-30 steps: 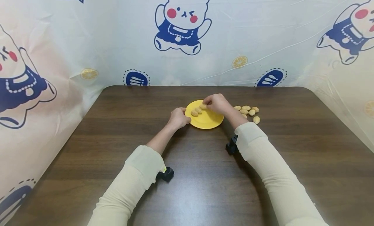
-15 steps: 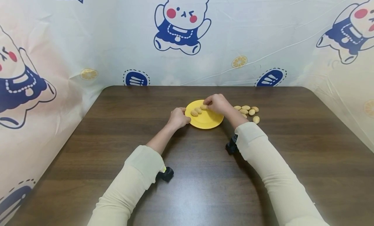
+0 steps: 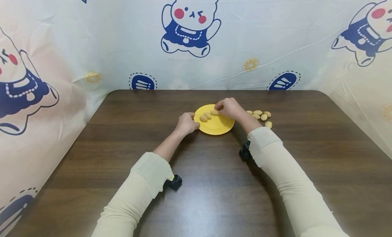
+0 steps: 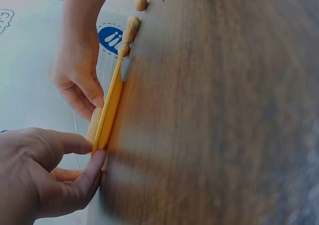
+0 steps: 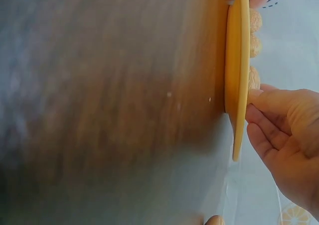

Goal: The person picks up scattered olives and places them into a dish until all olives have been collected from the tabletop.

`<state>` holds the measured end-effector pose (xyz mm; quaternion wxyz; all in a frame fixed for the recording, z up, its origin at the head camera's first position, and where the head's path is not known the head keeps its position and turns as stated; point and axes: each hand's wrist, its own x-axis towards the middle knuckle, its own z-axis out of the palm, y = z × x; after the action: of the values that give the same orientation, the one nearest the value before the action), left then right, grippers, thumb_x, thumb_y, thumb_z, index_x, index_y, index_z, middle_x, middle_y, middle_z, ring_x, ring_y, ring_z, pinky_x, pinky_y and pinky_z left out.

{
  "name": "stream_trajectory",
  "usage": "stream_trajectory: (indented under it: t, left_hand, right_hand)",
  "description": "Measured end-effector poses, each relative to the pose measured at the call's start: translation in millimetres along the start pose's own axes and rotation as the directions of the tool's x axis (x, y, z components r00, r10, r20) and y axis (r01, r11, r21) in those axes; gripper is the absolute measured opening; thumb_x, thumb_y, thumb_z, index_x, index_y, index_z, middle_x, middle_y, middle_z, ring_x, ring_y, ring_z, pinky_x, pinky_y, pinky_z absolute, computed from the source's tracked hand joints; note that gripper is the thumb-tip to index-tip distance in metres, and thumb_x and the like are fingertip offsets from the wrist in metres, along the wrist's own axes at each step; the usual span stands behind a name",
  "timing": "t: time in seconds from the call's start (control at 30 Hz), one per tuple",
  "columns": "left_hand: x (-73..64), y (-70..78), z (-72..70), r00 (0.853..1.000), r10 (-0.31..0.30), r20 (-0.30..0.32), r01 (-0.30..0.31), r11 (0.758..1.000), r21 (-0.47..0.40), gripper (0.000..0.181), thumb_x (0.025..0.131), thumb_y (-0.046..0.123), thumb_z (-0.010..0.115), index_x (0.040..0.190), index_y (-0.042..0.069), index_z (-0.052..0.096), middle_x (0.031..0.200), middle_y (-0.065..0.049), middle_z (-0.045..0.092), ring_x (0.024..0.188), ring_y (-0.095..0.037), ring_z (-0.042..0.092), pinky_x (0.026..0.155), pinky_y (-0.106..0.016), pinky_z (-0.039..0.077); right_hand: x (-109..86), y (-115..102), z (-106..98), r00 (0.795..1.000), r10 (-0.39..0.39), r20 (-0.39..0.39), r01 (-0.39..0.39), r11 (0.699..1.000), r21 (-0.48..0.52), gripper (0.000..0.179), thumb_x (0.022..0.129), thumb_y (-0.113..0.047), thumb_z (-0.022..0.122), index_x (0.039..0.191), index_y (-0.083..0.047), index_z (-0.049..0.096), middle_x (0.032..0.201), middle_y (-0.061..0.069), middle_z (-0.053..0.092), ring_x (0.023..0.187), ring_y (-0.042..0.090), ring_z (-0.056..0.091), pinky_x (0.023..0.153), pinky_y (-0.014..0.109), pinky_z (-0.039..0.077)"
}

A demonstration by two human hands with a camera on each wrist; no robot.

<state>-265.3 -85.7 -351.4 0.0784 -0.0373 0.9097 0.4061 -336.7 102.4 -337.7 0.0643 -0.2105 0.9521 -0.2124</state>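
A yellow plate (image 3: 216, 127) sits on the table with three tan, wrinkled-shelled walnuts in a slanting row. My left hand (image 3: 186, 124) pinches the plate's left rim; the left wrist view has its thumb below and a finger on top. Over the plate's far right side, my right hand (image 3: 231, 109) reaches down and pinches the end walnut (image 3: 214, 112) between thumb and fingertips, low against the plate. The other two walnuts, the middle one (image 3: 208, 115) and the leftmost one (image 3: 203, 118), lie nearer my left hand. In the right wrist view, my right thumb partly covers the pinched walnut (image 5: 253, 77).
Several more walnuts (image 3: 258, 112) lie in a loose group right of the plate, partly behind my right forearm. One walnut (image 3: 268, 124) sits slightly apart, nearer me. The brown wooden table (image 3: 196, 182) meets a printed sheet (image 3: 128, 43) at its back and sides.
My right hand has shifted slightly to the right, and the walnut at its fingertips has moved a little with it. My left hand and the plate stay in place.
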Motion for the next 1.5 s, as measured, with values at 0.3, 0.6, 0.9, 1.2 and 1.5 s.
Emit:
stream_trajectory:
  t: [0.3,0.6,0.9,1.2,1.5]
  left_hand:
    - [1.4,-0.7,0.1,1.000,0.015,-0.004,-0.015,1.000,0.002,0.060,0.080,0.005,0.061,0.136,-0.004,0.041,0.127,-0.016,0.052,0.099,-0.021,0.051,0.076,-0.027,0.046]
    - [1.1,-0.7,0.3,1.000,0.003,-0.001,-0.003,1.000,-0.005,0.060,0.080,0.005,0.060,0.137,-0.003,0.041,0.124,-0.015,0.054,0.092,-0.020,0.053,0.068,-0.024,0.045]
    - [1.4,-1.8,1.0,1.000,0.014,-0.008,-0.014,1.000,-0.001,0.060,0.079,0.005,0.060,0.136,-0.003,0.041,0.125,-0.015,0.054,0.092,-0.020,0.055,0.070,-0.025,0.046]
    - [1.6,-1.3,0.7,1.000,0.002,-0.006,-0.002,1.000,-0.004,0.060,0.080,0.005,0.059,0.137,-0.003,0.041,0.123,-0.015,0.055,0.086,-0.019,0.056,0.065,-0.023,0.045]
    - [2.7,-2.9,1.9,1.000,0.013,-0.007,-0.013,1.000,-0.020,0.061,0.079,0.004,0.059,0.137,-0.003,0.041,0.118,-0.014,0.058,0.078,-0.016,0.056,0.060,-0.021,0.044]
  right_hand:
    - [-4.9,1,-4,0.999,-0.035,-0.003,0.035,0.999,-0.024,0.024,0.088,-0.005,0.060,0.111,-0.005,0.068,0.109,0.010,0.065,0.102,0.024,0.056,0.082,0.033,0.047]
    - [-10.8,3,-8,0.998,-0.069,-0.002,0.069,0.996,-0.055,0.025,0.087,-0.002,0.059,0.111,-0.002,0.067,0.109,0.011,0.065,0.102,0.025,0.056,0.083,0.034,0.046]
    - [-20.5,9,-14,0.998,-0.061,0.013,0.062,0.994,-0.093,0.030,0.087,0.002,0.055,0.114,-0.002,0.066,0.111,0.013,0.064,0.104,0.026,0.055,0.085,0.036,0.046]
    - [-33.3,27,-25,1.000,-0.009,0.004,0.010,0.999,-0.048,0.029,0.086,-0.002,0.059,0.115,-0.001,0.064,0.109,0.014,0.063,0.098,0.025,0.057,0.081,0.038,0.048]
    - [-45.0,50,-38,0.999,0.045,-0.004,-0.046,0.998,-0.046,0.030,0.086,-0.002,0.060,0.116,0.001,0.063,0.109,0.016,0.063,0.096,0.026,0.058,0.080,0.039,0.048]
